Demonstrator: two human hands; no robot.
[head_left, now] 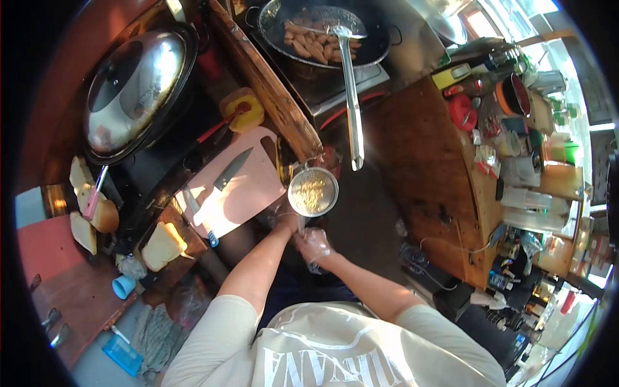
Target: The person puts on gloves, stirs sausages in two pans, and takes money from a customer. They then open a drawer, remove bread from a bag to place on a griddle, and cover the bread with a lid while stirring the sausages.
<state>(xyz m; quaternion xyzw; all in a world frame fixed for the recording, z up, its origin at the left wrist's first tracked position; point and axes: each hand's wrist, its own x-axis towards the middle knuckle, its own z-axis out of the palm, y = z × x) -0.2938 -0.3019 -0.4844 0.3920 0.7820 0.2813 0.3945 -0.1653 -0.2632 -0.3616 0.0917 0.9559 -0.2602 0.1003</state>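
A small round strainer (313,191) with golden bits in its mesh is held in front of my body. My right hand (314,246), in a clear plastic glove, is closed around its handle. My left hand (281,214) is beside the strainer's near-left rim, at the corner of a pink cutting board (248,193); its fingers are mostly hidden. On the board lies a knife with a dark blade (236,166). Beyond, a long-handled skimmer (351,97) rests across a wok (274,26) holding browned pieces of food.
A lidded pan (135,93) stands at the left, with bread slices (164,247) nearer me. A yellow tub (242,111) with a red-handled utensil sits behind the board. To the right, a wooden counter (419,168) carries jars and containers. A wooden beam (271,77) borders the stove.
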